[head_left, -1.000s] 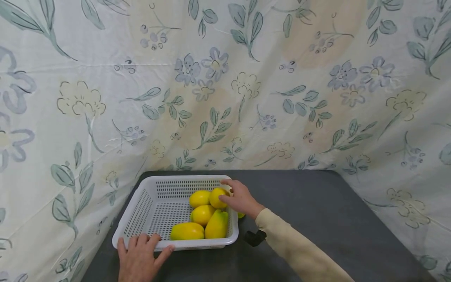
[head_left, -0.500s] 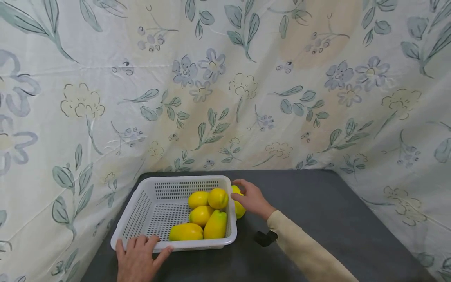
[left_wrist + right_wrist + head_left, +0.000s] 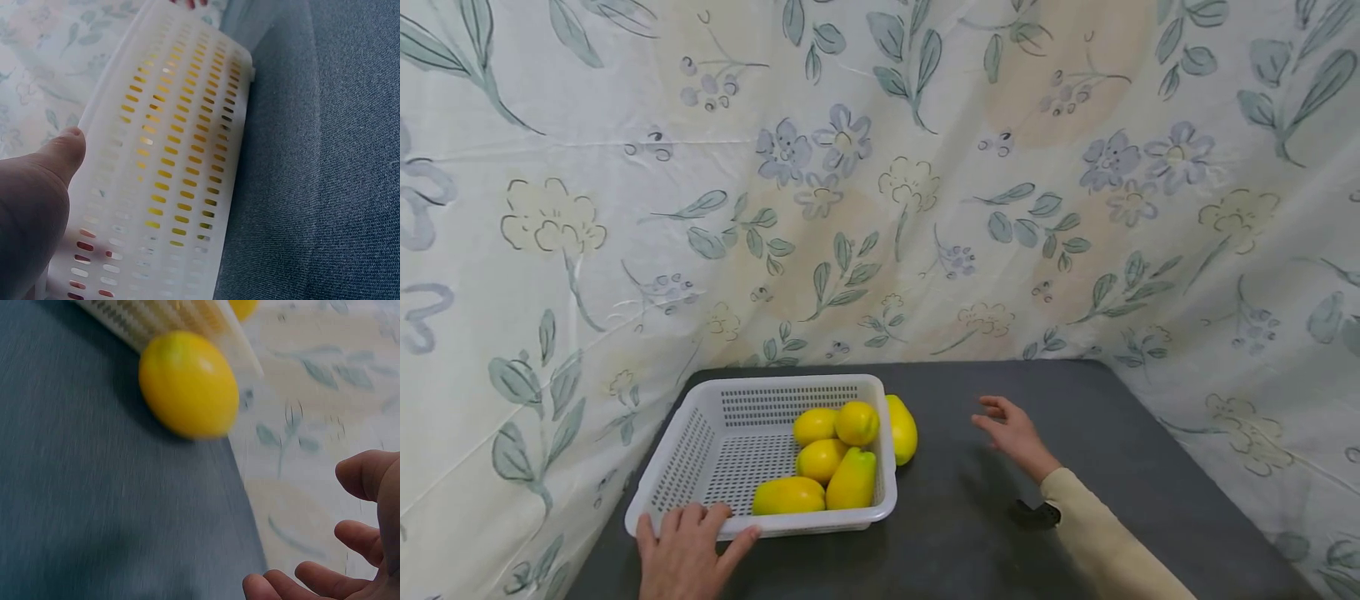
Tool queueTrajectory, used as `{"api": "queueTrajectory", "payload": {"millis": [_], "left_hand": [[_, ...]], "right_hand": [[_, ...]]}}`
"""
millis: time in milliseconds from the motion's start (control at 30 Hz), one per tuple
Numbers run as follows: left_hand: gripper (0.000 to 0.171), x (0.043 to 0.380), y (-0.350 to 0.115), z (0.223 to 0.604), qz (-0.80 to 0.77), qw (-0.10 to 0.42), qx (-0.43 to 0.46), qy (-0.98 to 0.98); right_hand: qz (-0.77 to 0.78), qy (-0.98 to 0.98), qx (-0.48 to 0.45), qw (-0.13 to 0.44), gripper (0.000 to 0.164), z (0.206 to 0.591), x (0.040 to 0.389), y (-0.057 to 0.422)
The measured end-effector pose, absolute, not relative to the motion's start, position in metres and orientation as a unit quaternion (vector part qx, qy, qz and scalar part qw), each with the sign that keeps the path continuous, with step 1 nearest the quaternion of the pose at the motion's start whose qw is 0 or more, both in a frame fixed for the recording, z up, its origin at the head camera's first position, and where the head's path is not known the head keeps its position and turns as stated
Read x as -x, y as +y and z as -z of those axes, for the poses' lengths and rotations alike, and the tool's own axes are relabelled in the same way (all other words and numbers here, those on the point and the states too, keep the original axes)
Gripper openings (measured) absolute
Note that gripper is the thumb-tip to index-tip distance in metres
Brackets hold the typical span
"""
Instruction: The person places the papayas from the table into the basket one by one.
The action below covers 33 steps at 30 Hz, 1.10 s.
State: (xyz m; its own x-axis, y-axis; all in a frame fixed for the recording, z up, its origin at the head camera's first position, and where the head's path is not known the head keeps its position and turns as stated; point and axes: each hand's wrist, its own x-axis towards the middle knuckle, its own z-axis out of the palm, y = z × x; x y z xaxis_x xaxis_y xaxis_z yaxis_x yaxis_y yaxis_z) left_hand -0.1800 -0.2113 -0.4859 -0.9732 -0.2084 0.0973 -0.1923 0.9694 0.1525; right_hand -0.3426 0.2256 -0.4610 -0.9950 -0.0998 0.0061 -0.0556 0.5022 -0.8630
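My left hand (image 3: 683, 550) holds the near rim of a white perforated plastic basket (image 3: 692, 450); its fingers lie over the rim, with the thumb (image 3: 65, 153) along the outside in the left wrist view. Several yellow fruits fill the basket's right side, including a round one (image 3: 857, 423), a pear-shaped one with a green tip (image 3: 852, 479) and a long one (image 3: 788, 496). Against the basket's outer right wall rests a large yellow fruit (image 3: 902, 430), also seen whole in the right wrist view (image 3: 187, 384). My right hand (image 3: 1013, 435) hovers over the table to its right, fingers loosely bent, holding nothing.
A dark grey table (image 3: 955, 533) carries the basket on its left part. Floral cloth (image 3: 880, 183) hangs behind and along both sides. A black band (image 3: 1037, 514) sits at my right wrist, below a beige sleeve (image 3: 1105, 533).
My right hand has left the round fruit at the basket's right rim, passed over the large fruit outside and moved farther right. The left hand stays on the rim.
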Motion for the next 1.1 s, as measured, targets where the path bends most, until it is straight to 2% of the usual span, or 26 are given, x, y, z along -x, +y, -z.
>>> {"api": "queueTrajectory", "payload": {"millis": [233, 300, 467, 667, 933, 1100], "left_hand": [[0.084, 0.179, -0.215, 0.486, 0.068, 0.07, -0.101, -0.99], [0.089, 0.178, -0.216, 0.486, 0.064, 0.077, -0.099, -0.99], [0.099, 0.177, -0.216, 0.485, 0.062, 0.082, -0.096, -0.99], [0.1, 0.178, -0.215, 0.485, 0.066, 0.074, -0.094, -0.991], [0.087, 0.181, -0.213, 0.486, 0.071, 0.053, -0.098, -0.991], [0.082, 0.181, -0.212, 0.487, 0.073, 0.059, -0.101, -0.991]], "right_hand": [[0.478, 0.878, 0.015, 0.013, 0.059, 0.475, 0.332, 0.265], [0.473, 0.881, 0.009, 0.013, 0.06, 0.48, 0.329, 0.273], [0.465, 0.885, 0.003, 0.008, 0.061, 0.489, 0.326, 0.284], [0.469, 0.883, 0.004, 0.008, 0.062, 0.495, 0.324, 0.285], [0.471, 0.882, 0.001, 0.01, 0.059, 0.498, 0.325, 0.283], [0.473, 0.881, -0.002, 0.019, 0.06, 0.493, 0.335, 0.271]]}}
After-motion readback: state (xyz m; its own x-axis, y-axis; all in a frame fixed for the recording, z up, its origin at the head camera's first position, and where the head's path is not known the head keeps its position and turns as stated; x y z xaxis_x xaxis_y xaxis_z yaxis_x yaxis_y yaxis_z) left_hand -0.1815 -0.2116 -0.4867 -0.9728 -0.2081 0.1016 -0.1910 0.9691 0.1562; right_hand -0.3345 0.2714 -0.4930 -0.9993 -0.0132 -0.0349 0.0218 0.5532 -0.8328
